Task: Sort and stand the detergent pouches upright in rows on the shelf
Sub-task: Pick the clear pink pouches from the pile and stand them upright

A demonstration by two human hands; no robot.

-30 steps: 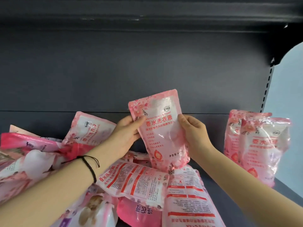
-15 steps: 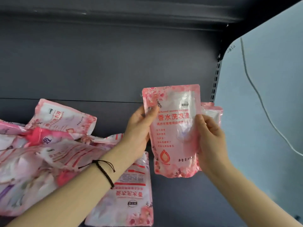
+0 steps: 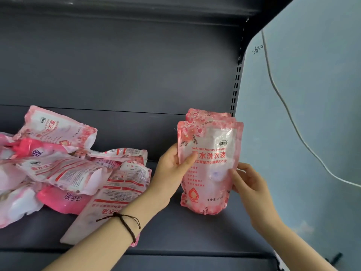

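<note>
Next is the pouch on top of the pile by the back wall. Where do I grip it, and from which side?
Probably grip the top pouch by its right end, coming from the right front. It lies face up and tilted with nothing over it, and that end juts clear of the pile.

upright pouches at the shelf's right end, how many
2 visible: the front pouch held by the left hand and right hand, another pouch behind it; more may be hidden.
</note>
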